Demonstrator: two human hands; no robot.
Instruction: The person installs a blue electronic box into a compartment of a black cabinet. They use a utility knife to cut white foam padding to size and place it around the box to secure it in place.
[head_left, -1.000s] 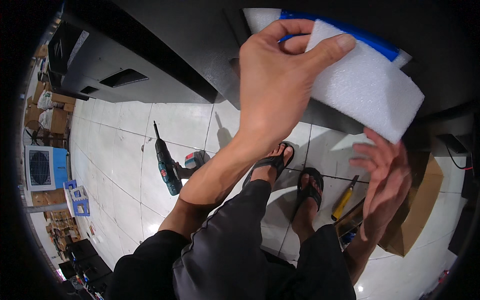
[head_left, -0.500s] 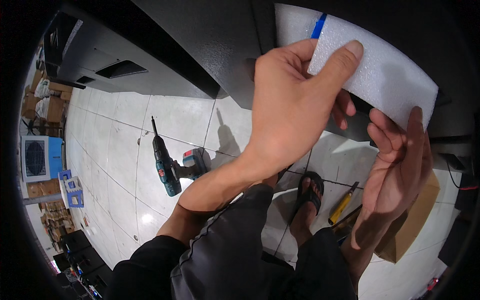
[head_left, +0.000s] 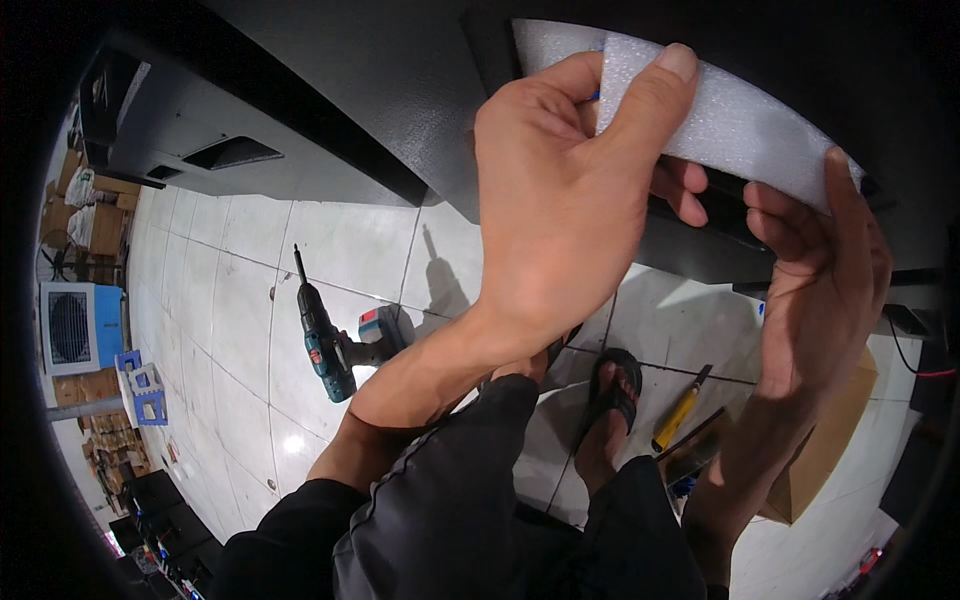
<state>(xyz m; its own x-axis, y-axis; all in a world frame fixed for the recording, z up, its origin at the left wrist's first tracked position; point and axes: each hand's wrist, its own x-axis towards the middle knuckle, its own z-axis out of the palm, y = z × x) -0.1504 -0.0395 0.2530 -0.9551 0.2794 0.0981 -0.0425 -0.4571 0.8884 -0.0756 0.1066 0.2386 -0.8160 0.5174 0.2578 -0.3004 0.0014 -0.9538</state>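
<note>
A white foam sheet lies along an opening in a large black cabinet. My left hand pinches its left part, thumb on top and fingers partly hidden beneath. At the sheet's right end, my right hand grips the edge between thumb and fingers. A bit of blue shows behind the foam by my left fingers. Dark space is visible under the sheet between my hands.
A cordless drill stands on the tiled floor left of my left forearm. Near my sandalled foot lies a yellow-handled cutter. An open cardboard box sits behind my right forearm. A blue-and-white fan unit is far left.
The foam sheet has shifted up and away, closer in to the cabinet, and looks more foreshortened. Both hands moved with it, and the blue strip is now mostly covered.
</note>
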